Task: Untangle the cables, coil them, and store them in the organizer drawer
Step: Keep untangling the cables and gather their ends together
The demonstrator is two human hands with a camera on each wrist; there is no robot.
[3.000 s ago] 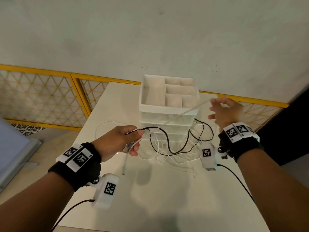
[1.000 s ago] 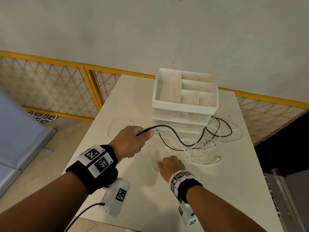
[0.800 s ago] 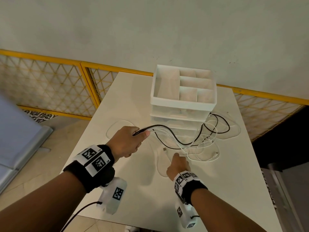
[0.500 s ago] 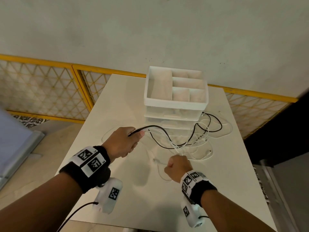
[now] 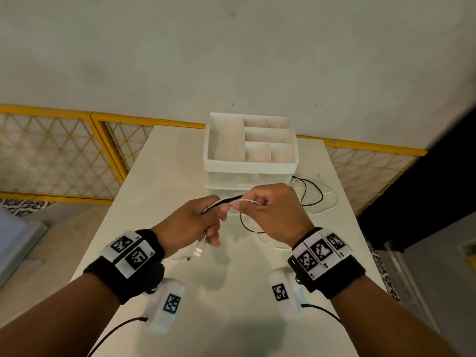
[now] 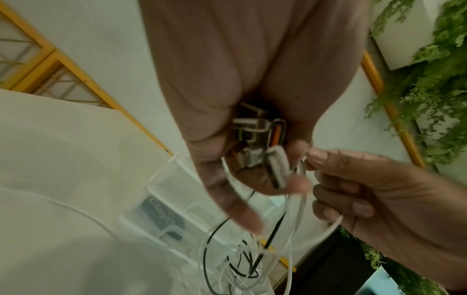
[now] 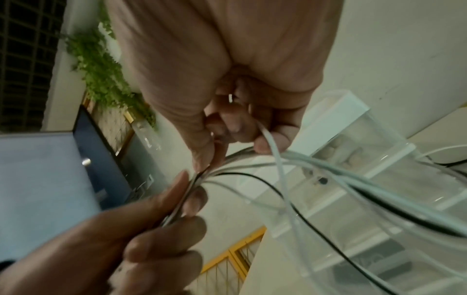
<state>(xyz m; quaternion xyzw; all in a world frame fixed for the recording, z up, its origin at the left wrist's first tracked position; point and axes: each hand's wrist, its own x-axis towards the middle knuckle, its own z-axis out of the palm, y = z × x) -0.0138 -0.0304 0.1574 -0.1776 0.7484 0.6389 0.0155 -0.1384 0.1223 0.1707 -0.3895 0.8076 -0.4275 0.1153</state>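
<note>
Partial label "Cla…" (rest cut off, blurred) on organizer drawer [image 6: 164, 216] front; nothing else legible.

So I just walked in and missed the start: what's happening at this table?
A person is sorting tangled cables. The left hand grips a bunch of cable ends, black cable included. The right hand pinches a white cable beside it, both raised in front of the organizer. More cable lies loose on the table. Nothing is coiled or stored.
</note>
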